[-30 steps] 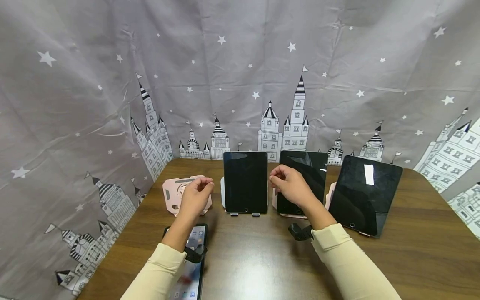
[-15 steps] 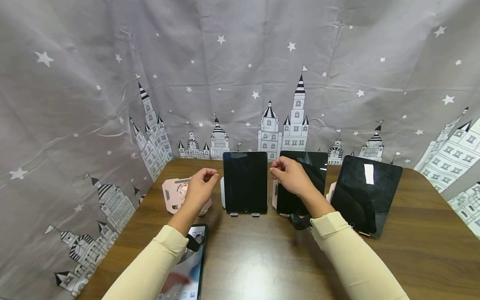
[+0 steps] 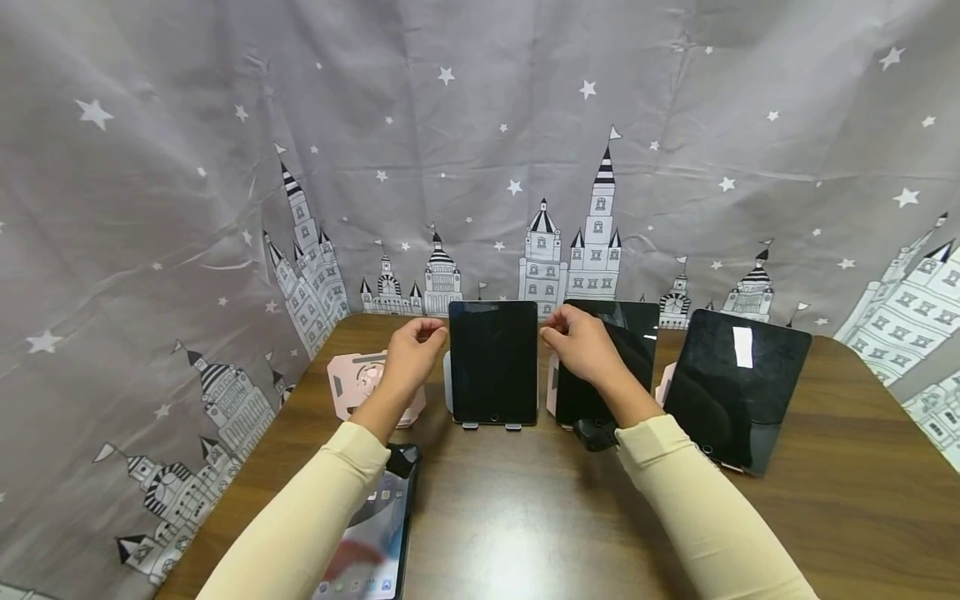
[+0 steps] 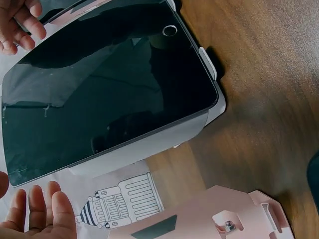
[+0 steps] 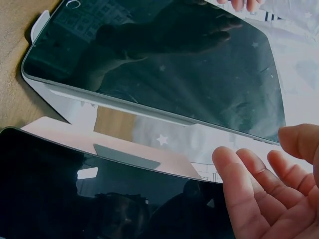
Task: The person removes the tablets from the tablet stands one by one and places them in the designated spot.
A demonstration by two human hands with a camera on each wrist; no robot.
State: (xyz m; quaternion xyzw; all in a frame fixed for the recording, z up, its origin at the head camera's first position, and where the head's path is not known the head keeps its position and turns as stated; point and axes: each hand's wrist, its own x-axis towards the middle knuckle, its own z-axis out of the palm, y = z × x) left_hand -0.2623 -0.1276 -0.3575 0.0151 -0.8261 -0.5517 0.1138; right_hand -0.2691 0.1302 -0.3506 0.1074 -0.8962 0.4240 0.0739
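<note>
A black tablet (image 3: 494,362) stands propped upright on a white stand (image 4: 144,144) whose small front lips hold its lower edge. My left hand (image 3: 414,358) is raised at its left side. In the left wrist view the thumb and fingers (image 4: 37,206) are parted near the tablet's upper corner, with nothing between them. On the other side my right hand (image 3: 583,346) is raised near the upper right edge. The right wrist view shows its thumb (image 5: 301,144) right at that edge and its fingers relaxed, apart from the tablet.
To the right, two more dark tablets lean on stands, one upright (image 3: 637,354) and one tilted (image 3: 742,392). A pink stand (image 3: 345,383) without a tablet is at left. Nearer me, a tablet with a lit screen (image 3: 367,542) lies flat on the wooden table (image 3: 495,500).
My left hand has moved right and up, from over the pink stand to the middle tablet's upper left edge. The right hand has risen slightly beside the opposite edge.
</note>
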